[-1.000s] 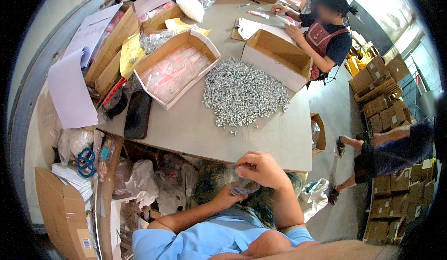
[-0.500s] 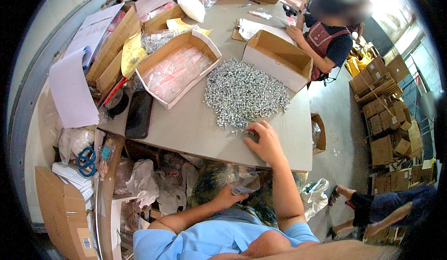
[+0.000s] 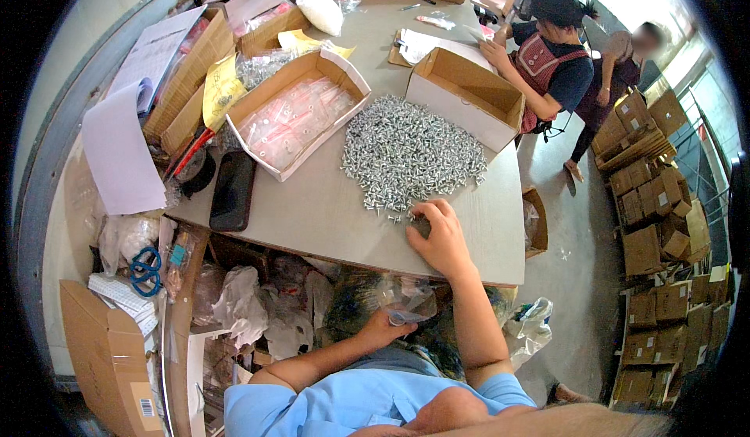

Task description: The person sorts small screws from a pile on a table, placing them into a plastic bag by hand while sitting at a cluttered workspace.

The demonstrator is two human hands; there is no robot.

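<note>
Far L: 1 open cardboard box (image 3: 113, 351), then 1 pr scissors (image 3: 146, 271) w/ blue handles, below counter (image 3: 312, 222) level. On counter: 1 yellow sheet (image 3: 221, 93) propped up, 1 dark phone (image 3: 232, 191) near the edge, 1 white-sided tray (image 3: 277, 170) w/ several clear bags (image 3: 301, 120) inside, too overlapped to count. Mid, off the near edge: L hand (image 3: 383, 329), fingers closed on 1 clear plastic bag (image 3: 410, 306). Just beyond, on counter: 1 pile of small silvery screws (image 3: 410, 152), 100s approx, can't count exactly. R hand (image 3: 437, 234) at pile's near edge, fingers bent; can't tell how far closed or if it's got any screw. Further R: 1 open carton (image 3: 461, 112) just beside pile, then 2 co-workers (image 3: 566, 77), 1 close to counter's R side, 1 behind
</note>
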